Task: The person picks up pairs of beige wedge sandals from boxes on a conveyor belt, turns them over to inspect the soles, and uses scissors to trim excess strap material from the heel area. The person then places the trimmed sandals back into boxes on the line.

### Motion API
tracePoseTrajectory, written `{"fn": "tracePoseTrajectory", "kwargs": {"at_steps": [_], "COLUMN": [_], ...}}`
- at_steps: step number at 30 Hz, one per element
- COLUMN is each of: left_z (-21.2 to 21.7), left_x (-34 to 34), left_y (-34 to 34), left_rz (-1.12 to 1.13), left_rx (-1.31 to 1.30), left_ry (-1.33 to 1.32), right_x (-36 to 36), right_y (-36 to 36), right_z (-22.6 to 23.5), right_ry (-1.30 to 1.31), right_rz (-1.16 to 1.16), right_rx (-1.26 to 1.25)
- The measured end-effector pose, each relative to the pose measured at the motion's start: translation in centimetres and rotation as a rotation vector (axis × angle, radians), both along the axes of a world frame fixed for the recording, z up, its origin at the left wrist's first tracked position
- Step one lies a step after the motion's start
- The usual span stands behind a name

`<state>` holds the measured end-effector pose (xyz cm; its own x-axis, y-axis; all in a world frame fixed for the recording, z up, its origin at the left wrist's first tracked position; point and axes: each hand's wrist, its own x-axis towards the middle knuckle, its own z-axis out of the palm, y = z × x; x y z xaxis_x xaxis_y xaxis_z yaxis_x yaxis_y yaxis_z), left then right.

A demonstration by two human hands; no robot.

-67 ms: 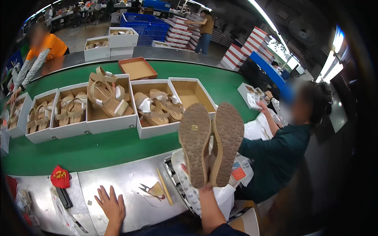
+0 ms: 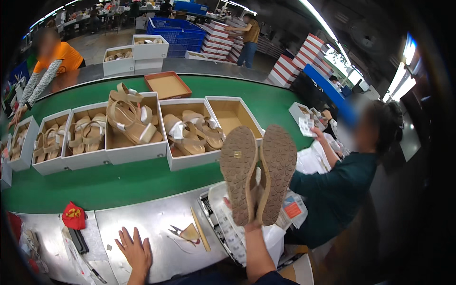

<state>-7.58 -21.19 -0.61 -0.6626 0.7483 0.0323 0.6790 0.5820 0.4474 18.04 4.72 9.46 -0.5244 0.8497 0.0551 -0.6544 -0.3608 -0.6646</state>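
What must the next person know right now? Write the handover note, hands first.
Right hand: holds a pair of tan sandals up, soles toward the camera.
Left hand: flat on the steel bench, empty.
Belt: white boxes pass; four hold sandals, and the empty box sits just beyond the held pair.
Done: pair picked up.
Left: the pair is not yet boxed; the empty box seems the likely spot.

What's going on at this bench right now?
A person stands at a metal bench beside a green conveyor. The right hand holds up a pair of tan sandals, soles toward the camera. The left hand rests flat on the bench near small scissors. White boxes with sandals sit on the conveyor; one box is empty. A co-worker works to the right.
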Motion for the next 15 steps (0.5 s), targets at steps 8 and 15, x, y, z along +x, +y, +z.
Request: {"fn": "tracePoseTrajectory", "kwargs": {"at_steps": [8, 15], "left_z": [1.4, -0.1], "left_x": [-0.9, -1.4], "left_y": [0.8, 0.8], "left_rz": [-0.045, -0.034], "left_rx": [-0.08, -0.083], "left_ry": [-0.14, -0.095], "right_x": [3.8, -1.3], "right_y": [23.4, 38.3], "right_z": [4.7, 5.5], "right_ry": [-1.088, -1.361], "right_rz": [-0.735, -0.415], "right_rx": [0.737, 0.949]}}
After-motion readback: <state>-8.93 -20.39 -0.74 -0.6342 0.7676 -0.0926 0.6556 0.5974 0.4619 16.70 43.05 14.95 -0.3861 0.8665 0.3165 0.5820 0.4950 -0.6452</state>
